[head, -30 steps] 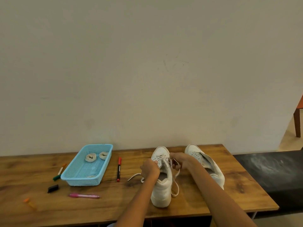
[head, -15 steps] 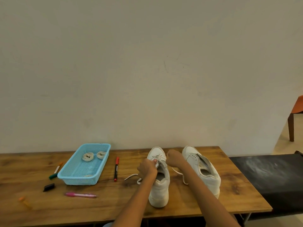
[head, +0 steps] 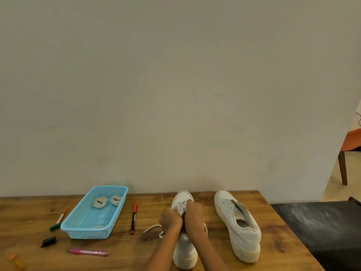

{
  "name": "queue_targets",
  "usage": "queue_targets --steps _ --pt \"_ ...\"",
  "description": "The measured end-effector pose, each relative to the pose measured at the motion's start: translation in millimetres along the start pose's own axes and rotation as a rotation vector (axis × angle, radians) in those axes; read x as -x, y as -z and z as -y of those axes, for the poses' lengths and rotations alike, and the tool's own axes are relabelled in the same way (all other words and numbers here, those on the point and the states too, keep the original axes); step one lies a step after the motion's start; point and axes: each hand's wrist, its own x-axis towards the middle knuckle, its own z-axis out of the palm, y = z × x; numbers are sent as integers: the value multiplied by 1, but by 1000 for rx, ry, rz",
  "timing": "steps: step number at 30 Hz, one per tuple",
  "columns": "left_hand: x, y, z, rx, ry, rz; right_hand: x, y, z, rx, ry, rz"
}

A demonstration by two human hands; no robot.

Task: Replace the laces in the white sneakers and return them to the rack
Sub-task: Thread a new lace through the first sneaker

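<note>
Both hands meet over the near sneaker (head: 184, 249), side by side and touching. The left hand (head: 170, 219) is curled at the shoe's left edge, gripping the lace (head: 152, 228), whose loose end trails out over the tabletop (head: 273, 231) toward 9 o'clock. The right hand (head: 194, 214) is curled over the tongue and eyelets; it seems to pinch the lacing there, though its fingertips are hidden.

That sneaker stands upright at about 6 o'clock on the tabletop, toe pointing to the wall at 12, heel toward the person. The second sneaker (head: 237, 224) stands apart from it at 3 o'clock, unlaced, its tongue loose and its toe also toward the wall.

At 9 o'clock sits a blue basket (head: 78, 225) holding two rolled laces (head: 99, 202) at its far end. Between the basket and the near sneaker lies a red marker (head: 134, 218), pointing from 12 to 6. Left of the basket lies a green-capped marker (head: 58, 222), with a black cap (head: 48, 241) nearer the person and a pink pen (head: 88, 252) at about 7 o'clock. An orange piece (head: 12, 257) lies at the far left edge.
</note>
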Motion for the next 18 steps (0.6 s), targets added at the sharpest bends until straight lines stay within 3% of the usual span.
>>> queue_targets --steps 1,4,8,10,12,14,18 --pt "1 1 0 33 17 -11 -1 0 -2 -6 17 -55" --pt "8 2 -3 104 -20 -113 10 6 -2 24 -4 113" --pt "23 5 1 61 -371 -253 14 3 -2 6 -52 57" --pt "28 6 7 120 -494 -212 12 2 2 -5 2 -11" --pt "31 9 12 135 -516 -142 10 -2 3 74 40 -61" --pt "32 11 15 105 -535 -104 11 0 5 3 78 -163" --pt "36 18 14 -6 -548 -42 14 -3 1 -98 46 -131"
